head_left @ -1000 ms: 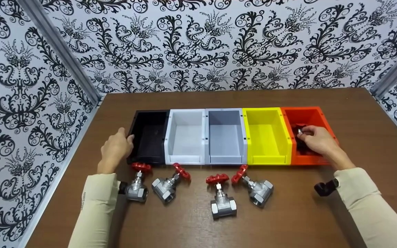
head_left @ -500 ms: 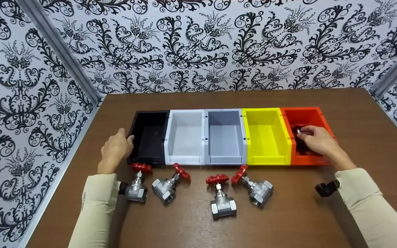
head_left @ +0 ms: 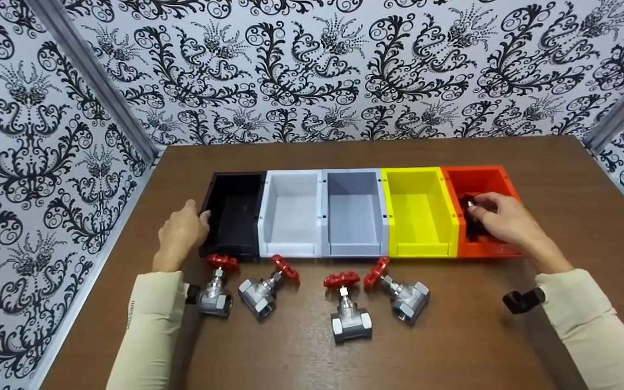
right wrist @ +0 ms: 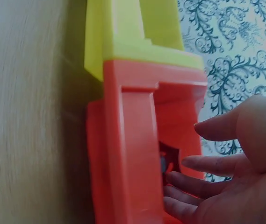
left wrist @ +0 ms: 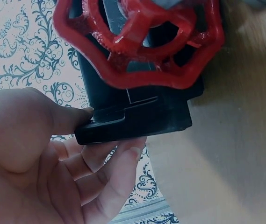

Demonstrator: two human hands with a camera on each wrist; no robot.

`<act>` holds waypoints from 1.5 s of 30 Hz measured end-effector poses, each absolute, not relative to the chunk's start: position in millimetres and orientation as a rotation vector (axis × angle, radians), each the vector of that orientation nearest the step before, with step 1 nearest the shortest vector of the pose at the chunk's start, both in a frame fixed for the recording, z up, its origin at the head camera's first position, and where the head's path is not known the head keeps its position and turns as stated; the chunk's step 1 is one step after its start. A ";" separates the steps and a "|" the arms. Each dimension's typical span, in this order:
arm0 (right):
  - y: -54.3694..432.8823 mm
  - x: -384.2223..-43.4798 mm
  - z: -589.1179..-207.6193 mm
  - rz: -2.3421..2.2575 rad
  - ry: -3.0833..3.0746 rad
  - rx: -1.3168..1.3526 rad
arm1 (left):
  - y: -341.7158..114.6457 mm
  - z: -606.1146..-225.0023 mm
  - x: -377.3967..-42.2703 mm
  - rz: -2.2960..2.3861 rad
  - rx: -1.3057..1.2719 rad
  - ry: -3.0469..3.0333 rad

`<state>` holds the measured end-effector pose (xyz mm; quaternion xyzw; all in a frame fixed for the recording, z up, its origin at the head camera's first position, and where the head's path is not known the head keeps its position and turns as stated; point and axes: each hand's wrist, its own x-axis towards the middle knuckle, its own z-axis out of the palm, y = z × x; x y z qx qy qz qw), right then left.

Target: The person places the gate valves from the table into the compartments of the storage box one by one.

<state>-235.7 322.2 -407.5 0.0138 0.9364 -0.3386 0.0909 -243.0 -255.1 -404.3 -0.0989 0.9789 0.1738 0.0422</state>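
Observation:
My left hand (head_left: 182, 234) grips the left wall of the black bin (head_left: 233, 251). In the left wrist view, its thumb lies over the rim and its fingers are under the outer side. Close by is the red handwheel (left wrist: 140, 80) of a gate valve. My right hand (head_left: 506, 221) reaches into the orange-red bin (head_left: 489, 249), around a valve (head_left: 470, 204) lying inside. In the right wrist view, the thumb and fingers stand apart, fingertips near the valve's handwheel (right wrist: 174, 153); whether they touch it is unclear. The hand and bin wall hide most of that valve.
White (head_left: 292, 250), grey (head_left: 358, 249) and yellow (head_left: 423, 250) bins stand in a row between the black and orange-red ones. Several metal valves with red handwheels, such as the middle valve (head_left: 351, 325), lie on the brown table (head_left: 268, 363) before them. Patterned walls (head_left: 339, 70) stand behind and left.
The right hand and forearm have shifted slightly right, and the fingers have come away from pinching the valve's stem. The left hand keeps its hold on the black bin.

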 end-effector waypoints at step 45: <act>272.2 -192.0 -382.9 -1.214 2.423 -0.522 | -254.6 -402.0 -242.0 0.550 -0.298 2.975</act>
